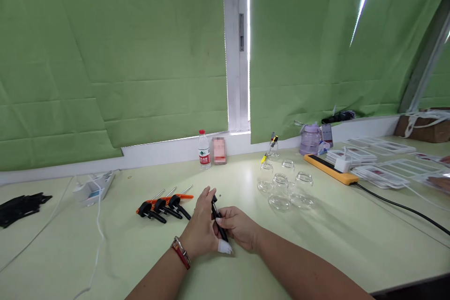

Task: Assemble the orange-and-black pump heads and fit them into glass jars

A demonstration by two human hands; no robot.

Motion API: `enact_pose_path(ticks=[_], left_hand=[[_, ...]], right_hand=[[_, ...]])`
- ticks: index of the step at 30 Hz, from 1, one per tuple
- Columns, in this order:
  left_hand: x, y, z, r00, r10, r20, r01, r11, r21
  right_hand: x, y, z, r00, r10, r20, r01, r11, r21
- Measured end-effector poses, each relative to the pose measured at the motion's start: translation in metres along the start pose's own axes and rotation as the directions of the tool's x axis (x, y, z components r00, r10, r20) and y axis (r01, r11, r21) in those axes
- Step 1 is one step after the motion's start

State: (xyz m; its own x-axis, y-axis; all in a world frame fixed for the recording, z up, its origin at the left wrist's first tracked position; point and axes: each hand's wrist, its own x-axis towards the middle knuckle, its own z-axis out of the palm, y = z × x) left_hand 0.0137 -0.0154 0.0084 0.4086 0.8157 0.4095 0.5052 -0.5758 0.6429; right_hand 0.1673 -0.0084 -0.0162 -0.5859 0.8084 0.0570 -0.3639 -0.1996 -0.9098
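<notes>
Between my two hands, low over the table, is a slim black handle-like part (221, 232) with a short shiny section near its upper end. My left hand (201, 227) wraps round its far side, with white tape on the thumb. My right hand (239, 228) pinches it from the right with thumb and fingers; part of it is hidden by them. Left of my hands lie three similar black parts (161, 206) with round caps, black handles and thin metal rods, resting across an orange strip (185, 196).
Several clear glass jars (280, 192) stand on the right, with a yellow-black tool (270, 149) behind. Farther right are an orange power strip (328, 168), stacked white cards (381, 177) and another person's hand (441, 183). A water bottle (204, 152) stands at the back; a white cable (99, 225) runs left.
</notes>
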Motion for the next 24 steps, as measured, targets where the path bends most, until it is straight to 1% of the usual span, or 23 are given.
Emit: enact_pose_path(ticks=[6, 10, 13, 20, 24], left_hand=[[0.004, 0.000, -0.001, 0.999, 0.025, -0.040, -0.024, 0.999, 0.026], [0.004, -0.004, -0.001, 1.000, 0.016, 0.007, -0.017, 0.999, 0.033], [0.005, -0.009, 0.001, 0.999, 0.042, 0.030, -0.043, 0.998, 0.041], [0.003, -0.008, 0.004, 0.992, 0.123, -0.034, -0.121, 0.991, 0.059], [0.002, -0.003, 0.003, 0.981, 0.179, -0.068, -0.171, 0.979, 0.111]], right_hand=[[0.000, 0.000, 0.000, 1.000, -0.006, -0.019, 0.006, 1.000, 0.005], [0.001, 0.002, -0.001, 1.000, -0.025, -0.008, 0.025, 1.000, 0.009], [0.002, 0.004, -0.002, 0.999, -0.039, 0.003, 0.039, 0.999, 0.013], [0.001, 0.002, 0.002, 0.999, -0.047, -0.021, 0.048, 0.995, 0.085], [0.001, 0.000, 0.003, 0.999, -0.045, 0.006, 0.044, 0.993, 0.109]])
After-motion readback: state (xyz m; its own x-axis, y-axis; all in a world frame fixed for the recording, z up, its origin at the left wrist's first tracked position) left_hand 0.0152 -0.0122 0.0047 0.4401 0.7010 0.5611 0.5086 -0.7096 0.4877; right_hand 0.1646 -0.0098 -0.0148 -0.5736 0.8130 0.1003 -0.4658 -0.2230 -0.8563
